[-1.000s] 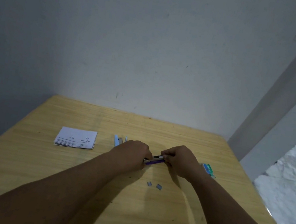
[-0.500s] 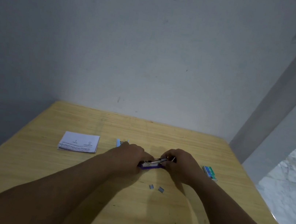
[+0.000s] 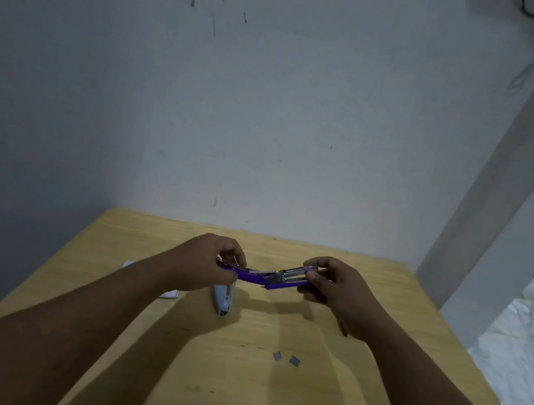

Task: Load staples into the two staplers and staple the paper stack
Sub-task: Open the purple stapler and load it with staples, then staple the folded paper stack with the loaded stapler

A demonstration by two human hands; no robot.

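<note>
A purple stapler [image 3: 258, 276] is held above the table, swung wide open at its hinge. My left hand [image 3: 211, 263] grips its left end, and my right hand [image 3: 332, 288] pinches the right end, where the metal staple rail shows. A light blue stapler [image 3: 223, 298] lies on the table just below my left hand. Two small staple strips [image 3: 285, 357] rest on the wood nearer to me. The white paper stack [image 3: 170, 293] is mostly hidden behind my left forearm.
The wooden table [image 3: 265, 392] butts against a grey wall at its far edge. A slanted pillar [image 3: 503, 189] stands at the right, with a marble floor [image 3: 530, 332] past the table's right edge.
Both hands have lifted the purple stapler off the table and opened it out flat. The light blue stapler is now uncovered below my left hand, and the staple box has left view.
</note>
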